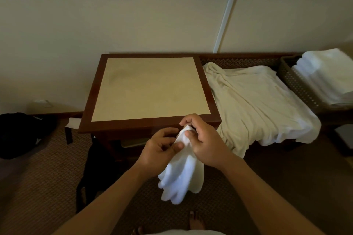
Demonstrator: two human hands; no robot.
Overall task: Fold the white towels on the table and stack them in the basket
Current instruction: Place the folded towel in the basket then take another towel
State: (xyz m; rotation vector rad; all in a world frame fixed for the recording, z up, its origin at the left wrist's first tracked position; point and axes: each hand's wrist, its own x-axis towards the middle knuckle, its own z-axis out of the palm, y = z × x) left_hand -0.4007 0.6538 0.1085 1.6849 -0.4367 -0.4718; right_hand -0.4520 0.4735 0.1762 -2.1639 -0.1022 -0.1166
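A small white towel [181,175] hangs bunched in the air in front of the table's near edge. My left hand [160,150] pinches its upper part from the left, and my right hand [204,141] grips its top from the right. The table [152,89] has a beige top in a dark wood frame, with nothing on it. A brown woven basket [298,83] stands at the far right with several folded white towels [328,76] stacked in it.
A large cream cloth [257,104] lies spread over the low bench between table and basket. A black bag [21,133] sits on the floor at left, another dark bag [97,168] leans by the table's leg. My bare feet [194,223] show at the bottom.
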